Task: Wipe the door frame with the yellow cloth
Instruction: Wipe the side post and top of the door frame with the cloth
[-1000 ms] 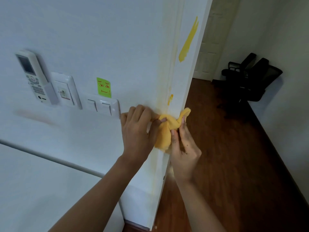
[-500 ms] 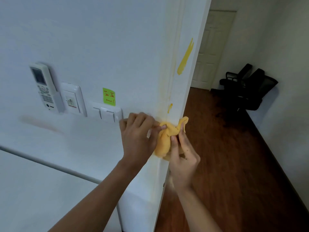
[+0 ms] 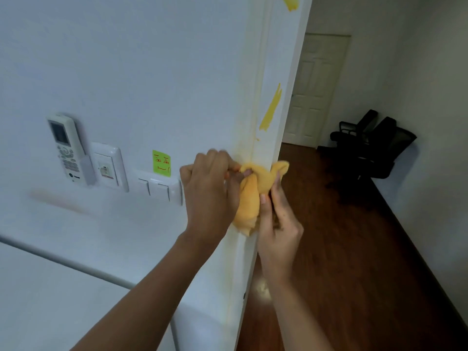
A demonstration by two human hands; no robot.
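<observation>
The yellow cloth [image 3: 253, 196] is bunched against the white door frame [image 3: 276, 72] at its outer corner, with one end sticking out to the right. My left hand [image 3: 210, 193] grips the cloth's left side against the wall. My right hand [image 3: 278, 224] pinches it from below and the right. On the frame above the cloth runs a long yellow streak [image 3: 271, 110], with a small spot [image 3: 257, 139] under it and another smear [image 3: 291, 2] at the top edge. Faint yellowish staining follows the frame's groove.
On the wall to the left hang a remote control [image 3: 67, 148] in a holder, a socket plate [image 3: 109, 167], a light switch panel [image 3: 159, 190] and a green sticky note [image 3: 161, 163]. Beyond the frame lie a wooden floor [image 3: 354, 249], black office chairs [image 3: 367, 145] and a closed white door [image 3: 316, 89].
The view has tilted up and shifted, so the frame's marks sit lower in the picture. Both hands keep hold of the cloth at about the same spot on the frame, just under the small spot.
</observation>
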